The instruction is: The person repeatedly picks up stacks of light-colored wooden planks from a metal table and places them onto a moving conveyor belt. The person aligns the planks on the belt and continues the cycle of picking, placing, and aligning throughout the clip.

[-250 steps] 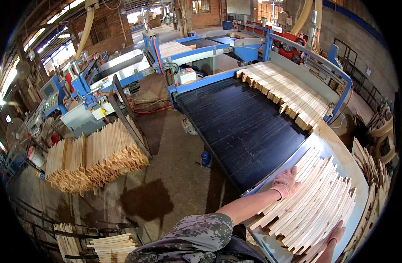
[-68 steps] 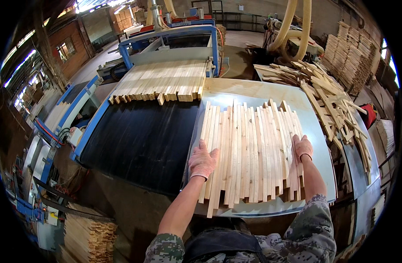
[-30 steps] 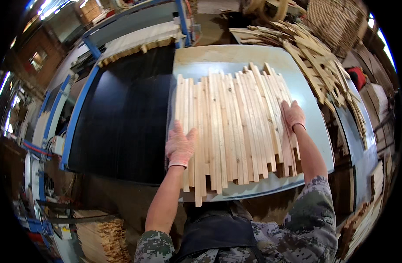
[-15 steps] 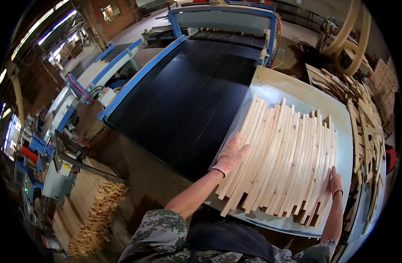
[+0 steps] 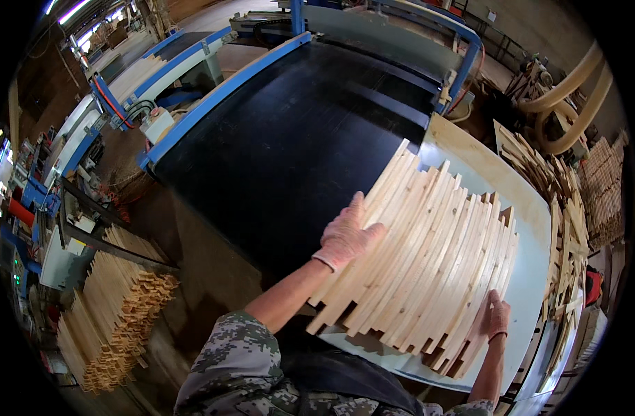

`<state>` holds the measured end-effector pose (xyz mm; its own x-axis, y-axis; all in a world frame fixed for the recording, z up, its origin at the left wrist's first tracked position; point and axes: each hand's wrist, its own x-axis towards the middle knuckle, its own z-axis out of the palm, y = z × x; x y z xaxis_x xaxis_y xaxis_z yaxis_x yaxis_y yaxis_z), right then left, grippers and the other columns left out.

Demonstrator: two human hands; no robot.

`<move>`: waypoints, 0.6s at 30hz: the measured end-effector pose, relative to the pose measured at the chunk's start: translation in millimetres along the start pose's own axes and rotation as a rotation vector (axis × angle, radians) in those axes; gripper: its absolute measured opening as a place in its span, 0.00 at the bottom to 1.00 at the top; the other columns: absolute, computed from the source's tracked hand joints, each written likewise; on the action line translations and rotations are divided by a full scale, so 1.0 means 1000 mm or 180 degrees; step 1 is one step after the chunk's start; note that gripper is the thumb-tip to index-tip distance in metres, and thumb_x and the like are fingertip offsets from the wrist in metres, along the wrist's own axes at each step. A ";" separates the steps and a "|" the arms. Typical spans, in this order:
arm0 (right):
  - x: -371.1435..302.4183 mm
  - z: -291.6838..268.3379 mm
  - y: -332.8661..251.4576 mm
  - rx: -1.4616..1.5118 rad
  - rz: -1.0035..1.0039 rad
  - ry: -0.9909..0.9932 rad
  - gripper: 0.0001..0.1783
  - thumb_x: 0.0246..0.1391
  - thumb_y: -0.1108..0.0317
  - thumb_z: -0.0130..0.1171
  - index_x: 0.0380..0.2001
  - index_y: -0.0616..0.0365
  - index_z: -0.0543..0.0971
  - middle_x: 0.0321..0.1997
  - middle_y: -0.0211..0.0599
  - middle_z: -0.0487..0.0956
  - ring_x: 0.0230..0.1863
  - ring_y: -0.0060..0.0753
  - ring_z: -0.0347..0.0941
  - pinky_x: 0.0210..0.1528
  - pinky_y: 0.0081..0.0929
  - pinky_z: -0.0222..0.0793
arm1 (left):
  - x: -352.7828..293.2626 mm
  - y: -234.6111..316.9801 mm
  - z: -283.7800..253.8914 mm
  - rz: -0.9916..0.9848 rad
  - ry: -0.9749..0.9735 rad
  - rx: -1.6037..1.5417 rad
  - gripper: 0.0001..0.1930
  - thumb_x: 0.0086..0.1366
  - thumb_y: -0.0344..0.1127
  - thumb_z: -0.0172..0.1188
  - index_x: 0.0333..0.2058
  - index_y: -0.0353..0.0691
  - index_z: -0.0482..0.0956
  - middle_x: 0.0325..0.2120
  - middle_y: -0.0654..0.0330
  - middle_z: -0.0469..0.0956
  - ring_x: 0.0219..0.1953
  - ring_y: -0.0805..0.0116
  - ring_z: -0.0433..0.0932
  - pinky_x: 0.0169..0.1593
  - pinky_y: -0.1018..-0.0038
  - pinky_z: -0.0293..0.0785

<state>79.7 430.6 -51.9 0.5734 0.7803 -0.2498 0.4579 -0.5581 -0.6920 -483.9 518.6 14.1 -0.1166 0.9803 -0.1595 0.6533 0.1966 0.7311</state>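
squared, pale wooden strips (image 5: 421, 249), knotted and ragged-ended, lie side by side on the smooth grey worktop (image 5: 528, 277), at the edge of the glossy black belt (image 5: 283, 159). the left hand (image 5: 346, 236), in a pinkish glove, is spread against their left side; the right hand (image 5: 498, 315) touches the other side, its grip i can't tell. stacked wood (image 5: 116, 312) stands off left.

We see a wide bunch of long, thin wood sticks (image 5: 421, 253), pale yellow and square at the ends. They lie flat, side by side, on the table (image 5: 532, 277), pointing from its near edge toward its far edge. Their ends make a bumpy line (a few sticks have little brown spots). At the table's left edge, we see some poke out over the black belt (image 5: 283, 152). On the right, they stop short of the edge.
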 end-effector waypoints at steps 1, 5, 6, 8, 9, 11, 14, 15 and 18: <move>-0.006 0.007 -0.010 0.0034 0.0072 -0.0068 0.34 0.56 0.37 0.72 0.34 0.65 0.84 0.30 0.28 0.77 0.31 0.28 0.71 0.36 0.36 0.69 | 0.006 -0.004 -0.016 0.0011 0.0022 -0.0343 0.56 0.62 0.65 0.64 0.79 0.41 0.51 0.67 0.40 0.72 0.68 0.43 0.73 0.70 0.56 0.69; -0.077 0.105 -0.109 0.0316 -0.0089 -0.0207 0.31 0.57 0.43 0.71 0.39 0.67 0.85 0.36 0.33 0.82 0.37 0.29 0.75 0.42 0.33 0.72 | 0.062 -0.088 -0.096 -0.0031 0.0105 0.0092 0.53 0.62 0.66 0.65 0.77 0.41 0.57 0.67 0.41 0.73 0.68 0.45 0.73 0.71 0.57 0.69; -0.081 0.098 -0.136 0.0199 -0.0036 -0.0263 0.30 0.56 0.45 0.71 0.39 0.68 0.85 0.36 0.34 0.82 0.38 0.29 0.75 0.43 0.33 0.73 | 0.062 -0.081 -0.102 -0.0106 0.0132 0.0111 0.52 0.62 0.66 0.65 0.77 0.42 0.59 0.66 0.41 0.73 0.68 0.45 0.73 0.71 0.56 0.69; -0.114 0.153 -0.177 0.0291 -0.0001 -0.0349 0.28 0.55 0.48 0.71 0.37 0.69 0.84 0.35 0.34 0.83 0.37 0.27 0.75 0.41 0.32 0.73 | 0.093 -0.133 -0.147 0.0128 0.0368 0.0122 0.50 0.62 0.67 0.65 0.74 0.42 0.64 0.64 0.42 0.74 0.66 0.44 0.75 0.69 0.55 0.71; -0.120 0.184 -0.188 0.0401 -0.0034 -0.0413 0.27 0.55 0.48 0.71 0.35 0.68 0.84 0.33 0.34 0.82 0.35 0.26 0.75 0.39 0.32 0.72 | 0.108 -0.160 -0.169 -0.0010 0.0295 0.0325 0.49 0.63 0.68 0.64 0.74 0.42 0.64 0.64 0.42 0.75 0.65 0.44 0.76 0.68 0.55 0.72; -0.134 0.229 -0.240 0.0339 -0.0066 -0.0591 0.24 0.56 0.49 0.71 0.31 0.64 0.81 0.28 0.29 0.78 0.29 0.22 0.71 0.33 0.29 0.68 | 0.130 -0.186 -0.216 -0.0302 0.0324 0.0843 0.48 0.64 0.69 0.62 0.73 0.42 0.65 0.63 0.43 0.76 0.64 0.45 0.77 0.66 0.54 0.73; -0.161 0.283 -0.300 0.0466 -0.0077 -0.0946 0.24 0.55 0.52 0.70 0.29 0.67 0.82 0.23 0.30 0.79 0.26 0.23 0.73 0.31 0.30 0.70 | 0.153 -0.221 -0.260 -0.0365 0.0419 0.1883 0.50 0.69 0.72 0.53 0.76 0.39 0.59 0.70 0.43 0.68 0.73 0.46 0.66 0.75 0.52 0.60; -0.173 0.306 -0.319 0.0366 -0.0268 -0.0981 0.25 0.55 0.51 0.72 0.32 0.68 0.82 0.24 0.32 0.80 0.28 0.23 0.75 0.32 0.29 0.71 | 0.156 -0.242 -0.270 -0.0438 0.0537 0.2260 0.50 0.71 0.72 0.50 0.77 0.36 0.56 0.74 0.42 0.61 0.77 0.45 0.59 0.78 0.51 0.51; -0.193 0.369 -0.368 0.0080 -0.0373 -0.1179 0.25 0.57 0.49 0.72 0.34 0.66 0.83 0.26 0.31 0.82 0.29 0.24 0.77 0.33 0.29 0.73 | 0.183 -0.270 -0.314 -0.0645 0.0514 0.2546 0.52 0.74 0.71 0.42 0.79 0.32 0.48 0.81 0.42 0.44 0.83 0.44 0.42 0.82 0.50 0.30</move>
<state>-450.2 589.4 1.8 0.2320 0.8900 -0.3926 0.4862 -0.4557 -0.7456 -916.7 650.5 -4.4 -0.3546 0.9301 -0.0957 0.9344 0.3561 -0.0017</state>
